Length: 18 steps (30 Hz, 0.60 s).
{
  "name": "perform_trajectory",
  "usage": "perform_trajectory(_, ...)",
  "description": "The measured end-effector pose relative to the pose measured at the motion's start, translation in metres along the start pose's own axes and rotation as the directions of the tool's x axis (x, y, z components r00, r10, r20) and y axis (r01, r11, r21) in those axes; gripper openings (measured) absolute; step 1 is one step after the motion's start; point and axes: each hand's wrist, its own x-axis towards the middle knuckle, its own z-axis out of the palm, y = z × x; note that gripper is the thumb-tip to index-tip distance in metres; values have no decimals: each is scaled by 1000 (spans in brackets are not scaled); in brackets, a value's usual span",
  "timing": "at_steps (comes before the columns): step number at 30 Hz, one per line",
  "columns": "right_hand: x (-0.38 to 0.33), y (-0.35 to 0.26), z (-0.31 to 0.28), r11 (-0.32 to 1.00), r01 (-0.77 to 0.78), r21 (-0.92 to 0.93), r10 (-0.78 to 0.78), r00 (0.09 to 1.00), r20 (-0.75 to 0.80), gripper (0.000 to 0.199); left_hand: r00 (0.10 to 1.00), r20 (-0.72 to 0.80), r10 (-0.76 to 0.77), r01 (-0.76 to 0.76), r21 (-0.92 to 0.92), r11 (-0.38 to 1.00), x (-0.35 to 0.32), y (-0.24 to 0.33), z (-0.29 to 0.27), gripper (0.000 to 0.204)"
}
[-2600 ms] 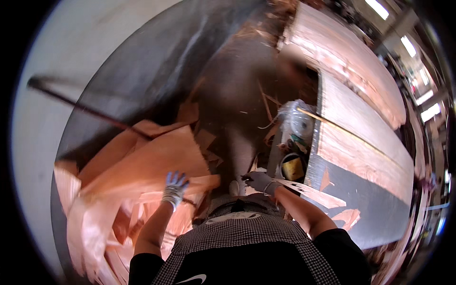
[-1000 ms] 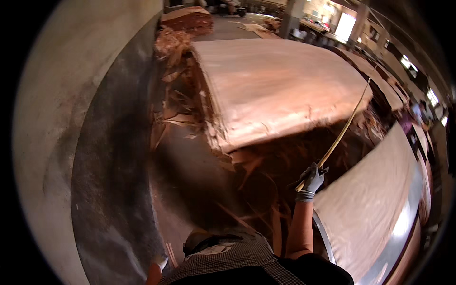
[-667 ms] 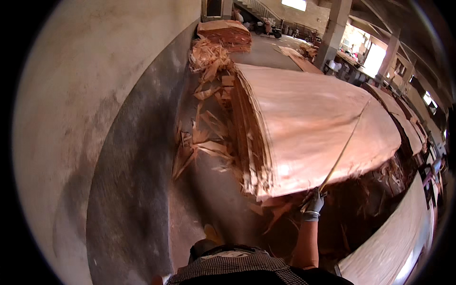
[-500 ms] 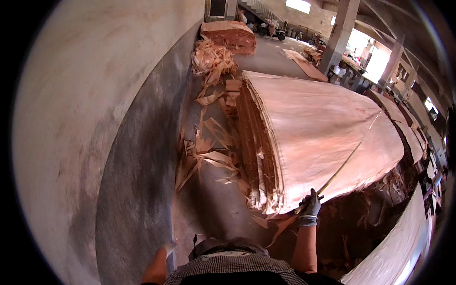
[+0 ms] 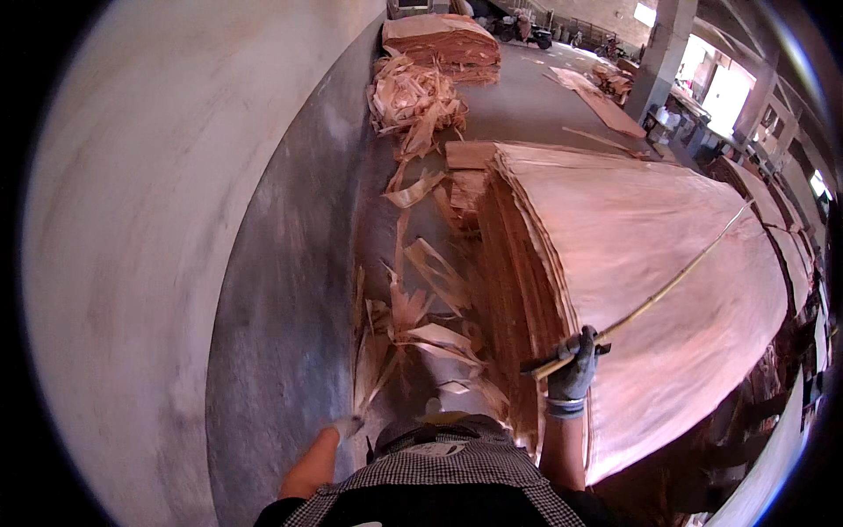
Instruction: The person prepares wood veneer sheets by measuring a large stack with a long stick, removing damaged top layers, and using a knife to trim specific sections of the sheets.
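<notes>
Right hand: A worker's gloved right hand [image 5: 572,373], in grey with a pale band at the wrist, closes its fingers around the near end of a long, thin yellowish stick [image 5: 650,304].
Dark piece: A small dark item [image 5: 603,350] juts out beside the same fist; its kind is too small to tell.
Stick: Slanting up and to the right, it crosses in front of a broad stack of thin wood sheets [image 5: 667,211]; whether it touches the top sheet cannot be told.
Left hand: Low and blurred near the wall's foot, the left hand [image 5: 349,428] shows a pale glove; whether it is open or closed cannot be told.
Sheet stack: The pinkish pile stands on the floor [image 5: 527,88] just ahead and to the right, its ragged layered edges facing the aisle.
Aisle: Splintered wood strips [image 5: 430,338] litter the ground between the stack and a wall [image 5: 149,193] with a dark grey lower band [image 5: 281,263].
Background: A tangled heap of shavings [image 5: 413,97] lies in front of a smaller sheet stack [image 5: 439,44]; a square pillar [image 5: 663,61] rises farther right.
Clothing: The worker wears a checked apron [image 5: 448,470] over black.
</notes>
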Motion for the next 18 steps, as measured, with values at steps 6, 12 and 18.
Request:
perform_trajectory(6,166,70,100,998,39,-42,-39,999,-8,11,883,120,-455,470,-274,839,-10,-98,4,41)
perform_trajectory(12,303,157,162,991,94,-95,-97,995,-24,9,820,224,-526,572,-338,748,122,-85,-130,40)
perform_trajectory(18,423,222,252,988,66,-136,-89,981,-170,11,914,-159,-372,349,-157,924,360,-67,-421,39)
